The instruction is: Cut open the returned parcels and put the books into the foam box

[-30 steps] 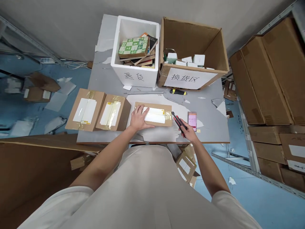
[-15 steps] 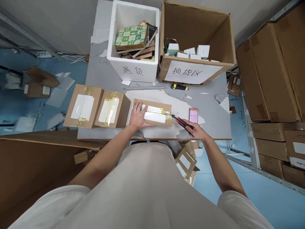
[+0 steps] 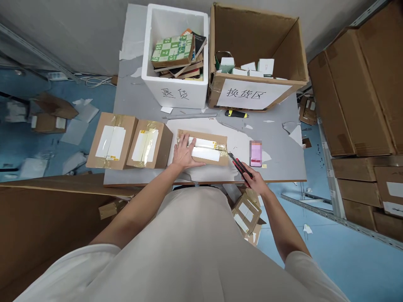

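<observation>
My left hand (image 3: 183,154) lies with its fingers spread on the left part of a flat cardboard box (image 3: 206,157), which has white labels and clear tape along its middle. My right hand (image 3: 254,178) is closed round a black and red utility knife (image 3: 241,167). The knife's tip points up and left, close to the taped right end of the box. Just right of the knife lies a phone (image 3: 255,153) with a pink screen.
Two taped boxes (image 3: 111,141) (image 3: 149,144) stand on the left of the table (image 3: 283,167). Behind are a white foam bin (image 3: 184,94) of books and a large carton (image 3: 258,29) holding small boxes. A yellow and black cutter (image 3: 236,114) lies before the carton.
My right hand and the knife have moved slightly down and left, so more of the phone shows. The view has shifted a little. My left hand stays on the box.
</observation>
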Motion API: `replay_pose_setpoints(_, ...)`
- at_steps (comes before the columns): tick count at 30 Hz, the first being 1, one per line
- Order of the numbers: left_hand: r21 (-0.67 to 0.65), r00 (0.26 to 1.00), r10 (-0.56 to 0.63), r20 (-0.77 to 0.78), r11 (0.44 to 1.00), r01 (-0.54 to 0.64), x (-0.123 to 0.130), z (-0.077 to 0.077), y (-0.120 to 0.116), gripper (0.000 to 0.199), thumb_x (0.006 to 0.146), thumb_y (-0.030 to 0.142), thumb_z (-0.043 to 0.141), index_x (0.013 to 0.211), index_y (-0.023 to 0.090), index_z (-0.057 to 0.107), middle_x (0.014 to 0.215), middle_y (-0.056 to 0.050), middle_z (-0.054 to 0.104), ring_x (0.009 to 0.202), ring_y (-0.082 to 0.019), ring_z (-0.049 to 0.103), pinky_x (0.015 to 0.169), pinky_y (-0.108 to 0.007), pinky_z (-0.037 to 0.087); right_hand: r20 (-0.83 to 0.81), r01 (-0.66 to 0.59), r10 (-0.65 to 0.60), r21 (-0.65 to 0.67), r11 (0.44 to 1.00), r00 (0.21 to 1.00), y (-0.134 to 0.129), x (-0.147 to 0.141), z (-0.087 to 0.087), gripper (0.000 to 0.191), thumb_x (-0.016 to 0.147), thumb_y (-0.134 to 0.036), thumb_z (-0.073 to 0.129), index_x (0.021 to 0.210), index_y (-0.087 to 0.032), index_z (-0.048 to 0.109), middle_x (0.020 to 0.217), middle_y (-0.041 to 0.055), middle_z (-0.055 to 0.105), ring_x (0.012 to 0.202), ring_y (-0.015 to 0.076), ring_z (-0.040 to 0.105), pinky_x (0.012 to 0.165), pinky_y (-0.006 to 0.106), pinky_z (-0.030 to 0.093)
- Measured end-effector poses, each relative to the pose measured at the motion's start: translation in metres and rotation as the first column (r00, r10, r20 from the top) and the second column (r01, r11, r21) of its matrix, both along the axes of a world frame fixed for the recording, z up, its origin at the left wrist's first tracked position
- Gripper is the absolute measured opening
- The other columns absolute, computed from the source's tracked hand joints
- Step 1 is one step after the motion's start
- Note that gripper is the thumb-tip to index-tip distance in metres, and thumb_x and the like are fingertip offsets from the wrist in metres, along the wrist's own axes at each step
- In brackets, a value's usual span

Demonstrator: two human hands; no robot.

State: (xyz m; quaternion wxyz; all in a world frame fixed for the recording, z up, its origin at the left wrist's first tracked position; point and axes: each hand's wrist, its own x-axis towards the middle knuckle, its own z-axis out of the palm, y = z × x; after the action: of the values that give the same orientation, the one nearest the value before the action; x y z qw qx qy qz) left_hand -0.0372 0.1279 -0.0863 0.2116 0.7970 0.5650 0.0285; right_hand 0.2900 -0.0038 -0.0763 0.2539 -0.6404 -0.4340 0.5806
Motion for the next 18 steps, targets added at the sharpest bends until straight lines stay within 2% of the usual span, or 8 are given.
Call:
replay_pose_setpoints(6,0.003,1.000,-0.002,0.011,1.000,0.002,-0.001,0.001,0.000,0.114,0.056,0.073,0.068,0.148,0.019,0.027,0.158,-0.018,0.014,0.145,-0.040,0.008,0.109,-0.058,0.024,0.053,-0.024,0.025,-0.011,1.000,0.998,-0.023,-0.012,-0.001,0.064,0.083,-0.048,0.057,0.141,-0.023,0.047,0.057,-0.0021,0.055,0.037,0.0106,0.043,0.035,0.025,0.038)
replay_pose_setpoints(9,-0.008,1.000,-0.005,-0.006,1.000,0.005,-0.002,0.000,0.000,0.113,0.058,0.073,0.068,0.149,0.022,0.026,0.158,-0.016,0.014,0.145,-0.039,0.008,0.110,-0.060,0.021,0.007,0.070,-0.069,-0.057,0.996,0.998,-0.033,-0.008,-0.002,0.067,0.082,-0.052,0.057,0.142,-0.024,0.044,0.068,0.0004,0.062,0.038,0.0102,0.044,0.034,0.026,0.038)
replay_pose_setpoints(12,0.008,1.000,-0.008,0.005,1.000,0.008,-0.003,-0.004,0.000,0.114,0.057,0.075,0.067,0.150,0.023,0.025,0.158,-0.016,0.013,0.145,-0.040,0.009,0.110,-0.063,0.015,-0.064,0.218,-0.221,-0.043,0.975,0.973,-0.038,0.000,-0.006,0.070,0.080,-0.055,0.060,0.140,-0.026,0.042,0.075,0.0009,0.065,0.040,0.0112,0.048,0.035,0.026,0.039)
replay_pose_setpoints(15,0.062,0.995,-0.002,0.099,0.998,-0.005,-0.009,-0.008,0.000,0.117,0.055,0.075,0.068,0.149,0.021,0.025,0.158,-0.018,0.011,0.145,-0.042,0.007,0.110,-0.064,0.014,-0.072,0.349,-0.346,0.031,0.937,0.935,-0.029,0.000,-0.016,0.053,0.074,-0.052,0.068,0.116,-0.021,0.057,0.079,0.0028,0.067,0.049,0.0124,0.056,0.042,0.026,0.045)
replay_pose_setpoints(17,0.106,0.981,0.019,0.196,0.994,-0.040,-0.016,-0.012,-0.002,0.115,0.057,0.074,0.068,0.149,0.021,0.025,0.159,-0.018,0.008,0.145,-0.041,0.004,0.111,-0.062,0.016,-0.056,0.423,-0.419,0.079,0.903,0.906,-0.014,-0.009,-0.027,0.044,0.069,-0.049,0.073,0.098,-0.020,0.059,0.083,0.0040,0.068,0.060,0.0140,0.061,0.048,0.025,0.048)
replay_pose_setpoints(18,0.122,0.968,0.035,0.248,0.990,-0.067,-0.021,-0.015,-0.003,0.114,0.059,0.073,0.068,0.149,0.020,0.023,0.159,-0.018,0.007,0.145,-0.040,0.003,0.111,-0.061,0.017,-0.064,0.456,-0.451,0.097,0.885,0.890,-0.005,-0.015,-0.033,0.043,0.067,-0.049,0.075,0.094,-0.020,0.057,0.086,0.0046,0.068,0.066,0.0151,0.064,0.052,0.025,0.050)
